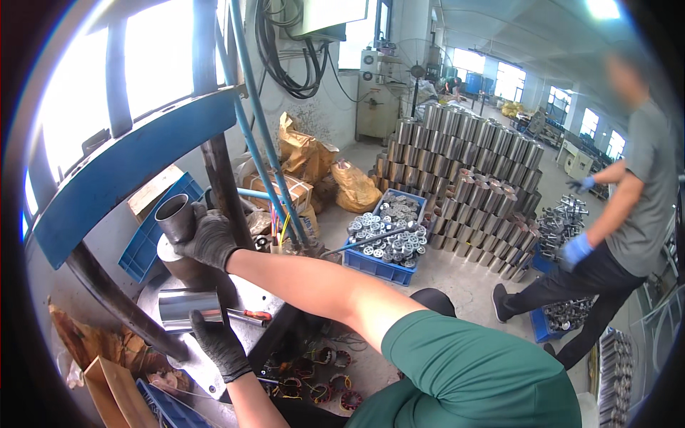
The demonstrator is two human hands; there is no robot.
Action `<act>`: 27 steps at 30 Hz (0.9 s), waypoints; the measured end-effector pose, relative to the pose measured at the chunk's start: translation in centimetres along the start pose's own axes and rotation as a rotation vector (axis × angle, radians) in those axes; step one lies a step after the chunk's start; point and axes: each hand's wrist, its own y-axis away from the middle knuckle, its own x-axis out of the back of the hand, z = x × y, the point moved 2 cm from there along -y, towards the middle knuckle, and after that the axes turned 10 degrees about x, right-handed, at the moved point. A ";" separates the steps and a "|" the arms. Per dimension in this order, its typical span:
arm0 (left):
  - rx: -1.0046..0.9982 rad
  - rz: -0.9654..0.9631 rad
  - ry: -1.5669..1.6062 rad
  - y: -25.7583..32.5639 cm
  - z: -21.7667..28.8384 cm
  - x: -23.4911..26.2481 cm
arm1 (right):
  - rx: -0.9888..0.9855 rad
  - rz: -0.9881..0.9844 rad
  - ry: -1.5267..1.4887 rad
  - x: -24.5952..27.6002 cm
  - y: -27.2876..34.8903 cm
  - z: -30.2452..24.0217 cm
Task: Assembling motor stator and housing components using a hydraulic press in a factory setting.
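Observation:
My left hand [217, 346], in a black glove, grips a shiny metal cylinder [187, 311] that lies sideways over the press's metal table [203, 371]. Reaching farther out, my gloved right hand [207, 241] is closed around a dark hollow metal cup [175, 216], its open mouth tilted up. Beneath that cup is a thick round post [200, 282] on the table; whether the two touch is hard to tell. A screwdriver with a red-orange handle [258, 315] rests beside the shiny cylinder.
A blue press beam [143, 171] on dark columns spans above my hands. Right of the press sits a blue crate [382, 267] of metal parts, before stacked steel cylinders [464, 153]. Copper-wound rings [321, 391] lie below the table. A blue-gloved person [628, 185] stands at right.

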 end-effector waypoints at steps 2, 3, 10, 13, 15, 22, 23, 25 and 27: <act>0.064 -0.034 0.041 -0.6 -0.7 0.5 | -0.051 -0.073 0.033 0.2 -0.6 -0.1; 0.121 -0.060 0.080 -0.8 -0.8 0.5 | -0.098 -0.151 0.056 0.1 -0.8 0.0; 0.046 -0.159 0.141 0.6 -0.2 -3.1 | 0.079 -0.211 0.049 1.8 0.7 1.6; -0.010 -0.212 -0.066 1.1 -0.1 -2.6 | 0.197 -0.412 -0.317 6.1 4.5 1.3; -0.074 -0.187 -0.174 1.5 -0.9 -4.7 | -0.063 -0.644 -0.548 8.5 7.3 3.7; -0.023 -0.710 -0.832 6.7 -4.3 -10.5 | -0.785 -0.696 -0.982 18.8 17.0 10.1; -0.200 -0.788 -1.026 7.0 -5.0 -10.4 | -0.740 -0.745 -0.993 20.0 18.3 10.5; -0.220 -0.860 -1.040 8.8 -7.2 -12.0 | -0.702 -0.756 -1.015 22.2 21.4 13.0; -0.133 -0.928 -0.973 11.4 -8.2 -12.7 | -0.699 -0.731 -0.881 23.8 25.3 17.3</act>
